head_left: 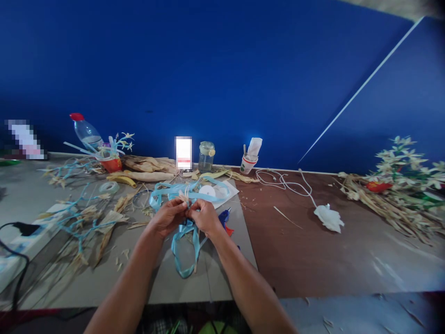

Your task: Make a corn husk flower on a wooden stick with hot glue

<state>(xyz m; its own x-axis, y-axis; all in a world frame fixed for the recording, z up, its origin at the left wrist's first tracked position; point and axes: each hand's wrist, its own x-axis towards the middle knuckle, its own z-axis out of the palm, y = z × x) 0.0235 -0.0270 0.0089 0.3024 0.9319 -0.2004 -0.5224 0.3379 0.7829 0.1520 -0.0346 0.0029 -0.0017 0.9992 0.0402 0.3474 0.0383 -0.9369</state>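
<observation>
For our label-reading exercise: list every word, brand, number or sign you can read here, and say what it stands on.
None can be read.
Cup: green mark, too small to read.
Bright panel: washed out and blurred.
Ribbon: no print.

Craft workshop — husks (pixel 148 164), ribbon (pixel 173 189), glue gun (pixel 224 217)

Light-blue ribbon (pixel 186 248), looped, perhaps knotted

Deep blue wall (pixel 222 69) behind, white diagonal stripe (pixel 361 86); grey tabletop (pixel 28 195) left, brown tabletop (pixel 330 260) right.
</observation>
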